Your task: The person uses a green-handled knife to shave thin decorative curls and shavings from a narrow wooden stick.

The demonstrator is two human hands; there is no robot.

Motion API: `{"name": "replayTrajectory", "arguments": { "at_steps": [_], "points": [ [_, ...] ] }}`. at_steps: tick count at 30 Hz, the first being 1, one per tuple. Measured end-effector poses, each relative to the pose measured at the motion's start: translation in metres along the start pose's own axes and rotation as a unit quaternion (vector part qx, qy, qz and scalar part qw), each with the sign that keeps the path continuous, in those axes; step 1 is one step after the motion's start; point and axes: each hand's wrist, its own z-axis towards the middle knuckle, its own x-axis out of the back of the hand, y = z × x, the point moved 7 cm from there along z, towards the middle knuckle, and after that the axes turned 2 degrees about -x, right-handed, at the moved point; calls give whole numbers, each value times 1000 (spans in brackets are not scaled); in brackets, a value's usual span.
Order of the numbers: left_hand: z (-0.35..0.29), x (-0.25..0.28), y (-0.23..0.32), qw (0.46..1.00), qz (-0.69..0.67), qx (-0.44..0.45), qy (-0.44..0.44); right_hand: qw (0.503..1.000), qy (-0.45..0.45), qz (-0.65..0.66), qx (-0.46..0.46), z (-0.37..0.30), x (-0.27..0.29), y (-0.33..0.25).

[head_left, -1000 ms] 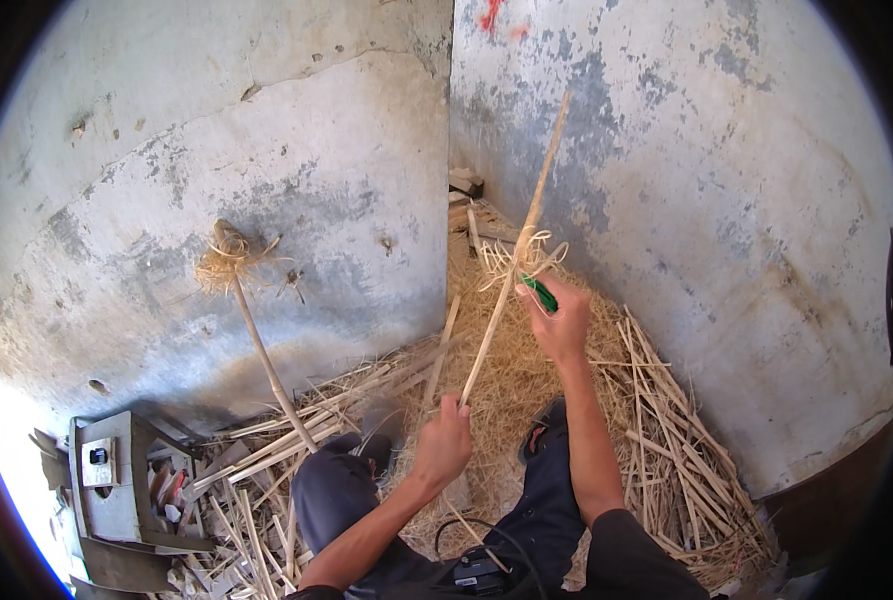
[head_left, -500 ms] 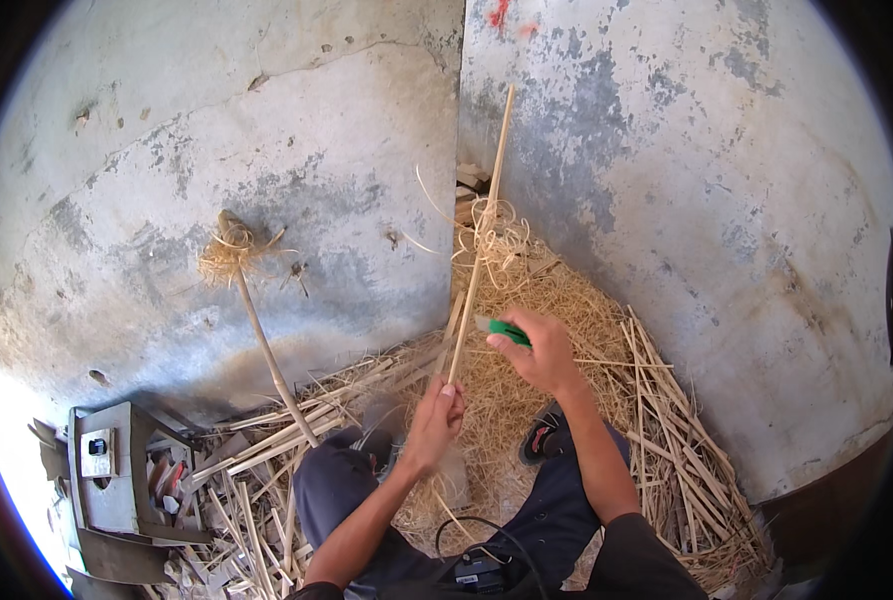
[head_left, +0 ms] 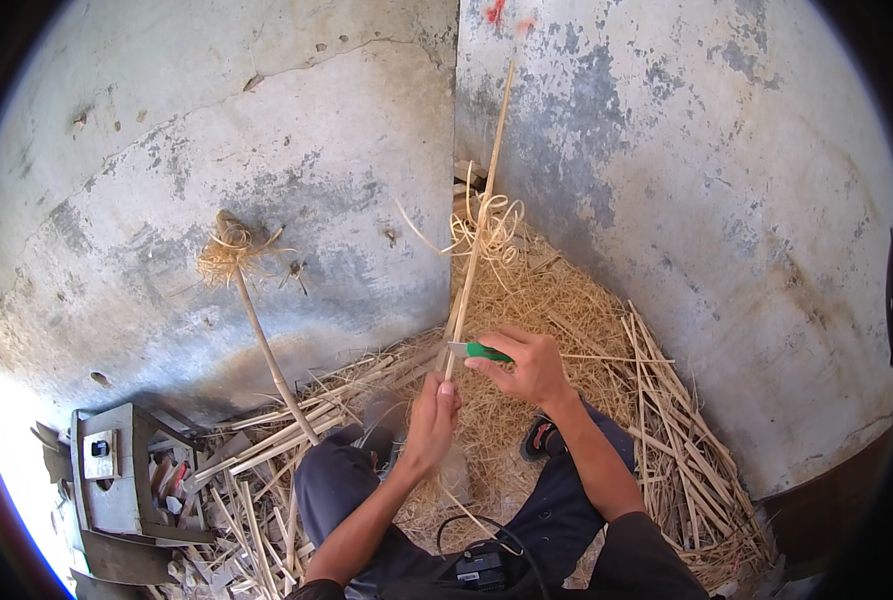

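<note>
My left hand [head_left: 431,424] is closed around the lower part of a long, pale bamboo strip [head_left: 469,270], which slants up and away toward the wall corner. Curled shavings [head_left: 504,228] cling to the strip partway along it. In my right hand [head_left: 522,364] is a green-handled knife [head_left: 487,352], gripped with fingers wrapped over the handle. Its short blade lies against or right beside the strip, just above my left hand; contact cannot be made out exactly.
Shavings [head_left: 556,290] heap up in the corner before me. Loose strips [head_left: 681,455] lie at right, more [head_left: 251,520] at left. A pole [head_left: 264,345] topped with shavings leans on the left wall [head_left: 296,120]. A grey wooden stool [head_left: 116,470] stands at lower left.
My right hand has moved left and down, bringing the knife blade to the strip near my left hand. The strip's far end now reaches higher, and the curled shavings have shifted slightly.
</note>
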Motion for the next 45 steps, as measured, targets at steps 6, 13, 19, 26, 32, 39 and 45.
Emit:
{"name": "replayTrajectory", "arguments": {
  "at_steps": [6, 13, 19, 26, 32, 39, 45],
  "points": [
    [2, 4, -2, 993, 109, -38, 22, 1000, 6, -16, -6, 0, 0, -1],
    [0, 5, 10, 988, 146, -39, 31, 999, 32, -30, -14, 3, 3, -2],
    [-2, 4, 19, 983, 174, -50, 29, 998, 26, -55, -30, 5, 4, 3],
    [-2, 5, 23, 980, 186, -57, 36, 998, 31, -47, -28, 11, 4, -1],
    [-1, 7, 21, 978, 195, -60, 45, 997, 24, -60, -38, 14, 1, 0],
    [-1, 9, 17, 975, 204, -63, 58, 998, 46, -44, -25, 17, -2, -1],
    [-3, 10, 16, 973, 212, -63, 62, 997, 43, -64, -26, 17, -3, 4]
  ]
}}
